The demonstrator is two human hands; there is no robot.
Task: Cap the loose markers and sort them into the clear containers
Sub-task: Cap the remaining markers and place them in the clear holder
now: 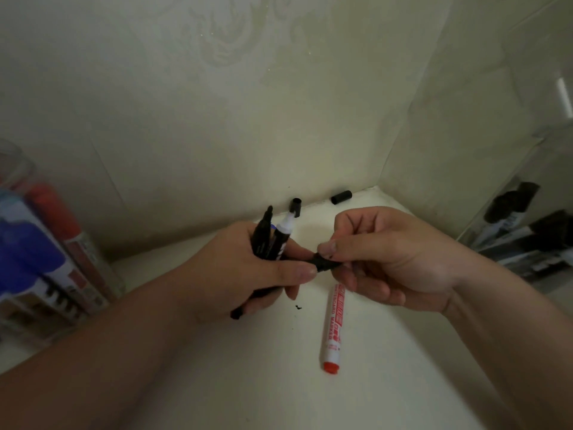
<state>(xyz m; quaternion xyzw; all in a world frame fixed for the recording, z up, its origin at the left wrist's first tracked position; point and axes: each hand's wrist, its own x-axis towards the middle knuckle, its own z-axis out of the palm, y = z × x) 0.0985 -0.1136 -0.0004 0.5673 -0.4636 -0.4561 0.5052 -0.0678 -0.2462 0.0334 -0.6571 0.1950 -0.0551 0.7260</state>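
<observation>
Head view: left hand (248, 268) grips what looks like three black markers (266, 234), two with bare tips at 12 o'clock. Right hand (381, 256) pinches a black cap (324, 262) at the third's tip, so capping looks midway. Left: one red marker (333, 330) on the table (387, 367) at 6, two loose caps (296, 207) at 12, and two part-filled clear containers (46, 259) at 9 and 3.

From the curled fingers of our left hand (248, 268) two black markers (268, 240) stick up, one with a bare pointed tip, one with a white neck. A third black marker (238, 311) pokes out below those fingers. The thumb and forefinger of our right hand (387, 259) pinch a black cap (324, 263). A white-and-red whiteboard marker (333, 330) lies flat just under the right fingertips. A loose black cap (341, 197) lies beyond the right knuckles. Outside our left hand a clear container (12, 162) holds red and blue markers; outside our right hand another clear container (545, 156) holds black ones.
</observation>
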